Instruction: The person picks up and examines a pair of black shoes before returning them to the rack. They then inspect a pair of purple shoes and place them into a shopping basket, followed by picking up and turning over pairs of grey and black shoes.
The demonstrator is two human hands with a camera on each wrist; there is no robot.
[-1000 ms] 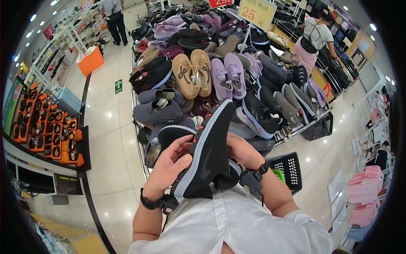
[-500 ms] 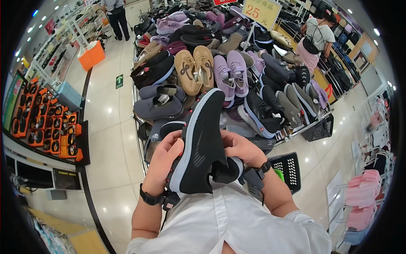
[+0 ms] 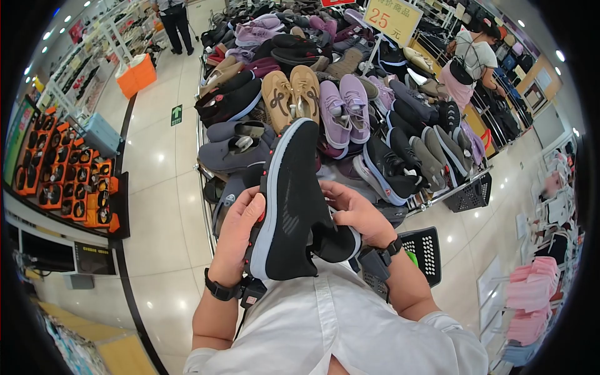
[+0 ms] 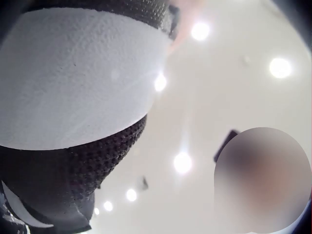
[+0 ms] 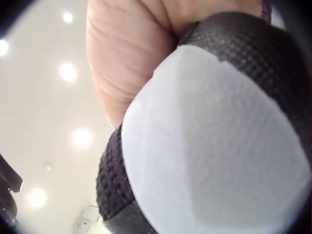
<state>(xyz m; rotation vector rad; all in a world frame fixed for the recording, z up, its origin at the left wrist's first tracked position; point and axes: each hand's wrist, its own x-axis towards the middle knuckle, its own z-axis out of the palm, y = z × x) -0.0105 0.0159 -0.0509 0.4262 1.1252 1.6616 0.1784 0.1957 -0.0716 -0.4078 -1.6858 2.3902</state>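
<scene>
In the head view a black shoe [image 3: 292,206] with a pale grey-blue sole edge and red marks stands toe up before the white shirt. My left hand [image 3: 236,234] grips its sole side, thumb on the edge. A second black shoe [image 3: 337,242] lies behind its heel at the right, held by my right hand [image 3: 356,212] with the fingers curled, partly hidden. In the left wrist view a pale sole edge [image 4: 78,78] and dark mesh fill the left side. The right wrist view shows my right palm [image 5: 131,53] against a pale heel edge [image 5: 214,146] and dark mesh.
A metal-railed bin [image 3: 437,199] heaped with shoes stands ahead, with a yellow price sign [image 3: 392,20] above it. Black baskets [image 3: 422,250] are at the right. Orange shoe racks [image 3: 78,187] stand at the left. Two people are farther off.
Both hands and the upright shoe have shifted left and slightly nearer the body, and the shoe has turned more upright. More of its black side faces the head camera.
</scene>
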